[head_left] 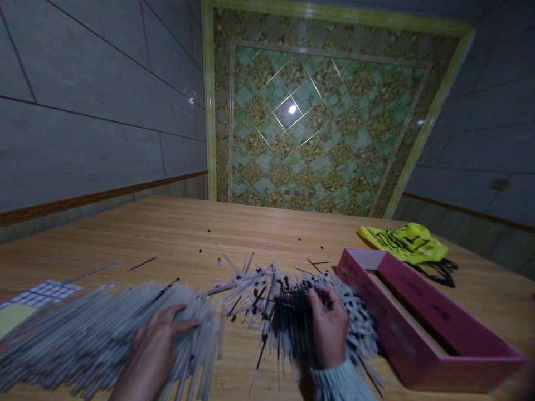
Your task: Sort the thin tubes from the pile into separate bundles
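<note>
Many clear plastic tubes (83,328) lie in a wide pile at the left. My left hand (161,340) rests on the right part of this pile, its index finger and thumb apart and nothing gripped. Right of centre is a heap of thin black rods (292,323), mixed with short whitish pieces (359,317) and small black caps. Over the right side of the black rods is my right hand (330,320), its fingers curled and thumb near the index finger. Whatever may be between those fingertips is too small and dark to make out.
A long pink open box (409,334) stands right of the heap. Behind it lie a yellow bag (405,242) and a black strap-like item (437,273). At the left edge are a blue-and-white checked piece (42,292) and a pale yellow sheet (14,317). Tiled walls surround the wooden table (251,223).
</note>
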{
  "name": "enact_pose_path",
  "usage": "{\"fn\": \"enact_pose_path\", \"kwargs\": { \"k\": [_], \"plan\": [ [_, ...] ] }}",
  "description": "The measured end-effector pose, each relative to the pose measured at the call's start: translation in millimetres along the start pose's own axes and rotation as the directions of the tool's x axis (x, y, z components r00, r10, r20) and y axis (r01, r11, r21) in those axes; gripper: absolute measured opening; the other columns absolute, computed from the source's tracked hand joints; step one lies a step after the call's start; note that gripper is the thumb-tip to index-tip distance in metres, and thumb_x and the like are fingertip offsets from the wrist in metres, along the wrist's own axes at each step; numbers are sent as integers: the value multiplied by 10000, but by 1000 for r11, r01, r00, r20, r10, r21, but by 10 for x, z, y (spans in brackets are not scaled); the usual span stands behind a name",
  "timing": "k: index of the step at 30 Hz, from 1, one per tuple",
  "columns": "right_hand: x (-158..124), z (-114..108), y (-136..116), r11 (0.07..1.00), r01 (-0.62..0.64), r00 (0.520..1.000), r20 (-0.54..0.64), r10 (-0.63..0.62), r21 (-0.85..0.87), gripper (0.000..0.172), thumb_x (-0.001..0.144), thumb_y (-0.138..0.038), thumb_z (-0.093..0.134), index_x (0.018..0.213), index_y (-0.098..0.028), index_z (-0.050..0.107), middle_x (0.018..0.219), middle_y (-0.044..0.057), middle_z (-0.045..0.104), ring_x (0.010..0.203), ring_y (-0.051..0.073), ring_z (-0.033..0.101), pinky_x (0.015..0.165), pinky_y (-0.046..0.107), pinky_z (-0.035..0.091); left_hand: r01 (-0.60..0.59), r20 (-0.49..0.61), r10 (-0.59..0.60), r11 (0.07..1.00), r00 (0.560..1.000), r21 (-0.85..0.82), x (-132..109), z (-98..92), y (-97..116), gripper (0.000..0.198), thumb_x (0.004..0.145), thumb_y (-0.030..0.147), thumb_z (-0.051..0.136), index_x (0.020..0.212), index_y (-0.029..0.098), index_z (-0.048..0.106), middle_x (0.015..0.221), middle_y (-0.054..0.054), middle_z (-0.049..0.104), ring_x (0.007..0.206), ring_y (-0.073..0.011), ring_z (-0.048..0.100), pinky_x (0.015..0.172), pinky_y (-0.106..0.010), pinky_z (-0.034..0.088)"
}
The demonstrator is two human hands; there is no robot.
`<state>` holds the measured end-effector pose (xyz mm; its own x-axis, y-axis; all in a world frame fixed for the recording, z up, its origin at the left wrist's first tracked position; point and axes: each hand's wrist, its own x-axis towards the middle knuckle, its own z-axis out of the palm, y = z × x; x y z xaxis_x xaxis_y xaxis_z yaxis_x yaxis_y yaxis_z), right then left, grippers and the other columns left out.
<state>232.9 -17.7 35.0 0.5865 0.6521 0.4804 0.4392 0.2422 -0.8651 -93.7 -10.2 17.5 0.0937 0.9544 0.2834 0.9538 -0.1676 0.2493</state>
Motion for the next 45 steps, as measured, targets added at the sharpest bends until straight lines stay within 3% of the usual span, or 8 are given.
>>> {"fn": "enact_pose_path", "kwargs": {
  "k": [7, 10, 15, 27, 33, 36, 40, 45],
  "plan": [
    [18, -34, 56, 963, 197, 980, 33, -194, -185, 153, 805, -340, 557, 759, -195, 550, 673, 23, 593, 624, 179, 545, 611, 282, 403, -205, -125, 177, 941, 976, -270, 91, 26, 383, 449, 700, 41, 418, 949, 281, 705, 1122, -38, 648, 1041, -223, 575, 923, -417, 449],
    [5, -25, 64, 960, 213, 976, 85, -200, -183, 138, 813, -326, 552, 760, -199, 534, 648, 8, 568, 598, 170, 527, 585, 273, 389, -344, -99, 331, 864, 938, -369, 60, 93, 619, 373, 739, 81, 464, 942, 284, 701, 1087, -46, 664, 1018, -212, 585, 897, -396, 466],
    [-48, -3, 25, 963, 227, 972, 86, -216, -147, 127, 816, -315, 553, 762, -203, 527, 649, 1, 556, 591, 161, 517, 580, 265, 381, -435, -131, 419, 814, 899, -384, -39, 212, 798, 298, 780, 116, 507, 949, 293, 678, 1022, -39, 685, 1005, -207, 572, 891, -390, 445],
    [-100, 2, -202, 958, 255, 916, 349, -196, -131, 180, 801, -291, 536, 656, -197, 488, 576, -27, 510, 559, 144, 500, 542, 240, 348, -344, 33, 373, 884, 927, -318, -66, 140, 828, 195, 829, 174, 484, 850, 251, 663, 823, -21, 670, 839, -192, 556, 769, -340, 377],
    [-76, 0, -151, 948, 295, 931, 261, -256, -120, 156, 820, -277, 510, 692, -188, 507, 630, -7, 538, 598, 148, 511, 583, 236, 360, -290, 61, 323, 906, 944, -308, -59, 144, 817, 213, 822, 166, 479, 759, 255, 662, 773, -2, 659, 822, -186, 549, 746, -319, 354],
    [-87, 34, -102, 905, 373, 885, 371, -280, -204, 143, 802, -211, 492, 661, -189, 495, 632, 0, 526, 589, 147, 492, 561, 232, 332, -267, 56, 299, 911, 953, -313, -53, 126, 814, 214, 822, 176, 471, 756, 250, 661, 778, -7, 658, 815, -184, 554, 745, -312, 358],
    [-166, 63, -104, 864, 397, 758, 641, -119, -310, 130, 676, -68, 494, 647, -194, 503, 652, -1, 576, 631, 147, 526, 556, 222, 296, -229, 51, 257, 921, 965, -317, -39, 127, 783, 211, 810, 174, 474, 751, 243, 665, 776, -13, 659, 802, -183, 566, 740, -307, 368],
    [-214, 52, -101, 781, 453, 676, 737, 14, -430, 235, 597, -26, 467, 729, -185, 581, 734, 32, 647, 758, 179, 584, 590, 233, 294, -211, 37, 235, 922, 971, -324, -35, 146, 750, 222, 803, 173, 473, 750, 245, 676, 790, -13, 665, 802, -184, 580, 740, -309, 384]
  ]
}}
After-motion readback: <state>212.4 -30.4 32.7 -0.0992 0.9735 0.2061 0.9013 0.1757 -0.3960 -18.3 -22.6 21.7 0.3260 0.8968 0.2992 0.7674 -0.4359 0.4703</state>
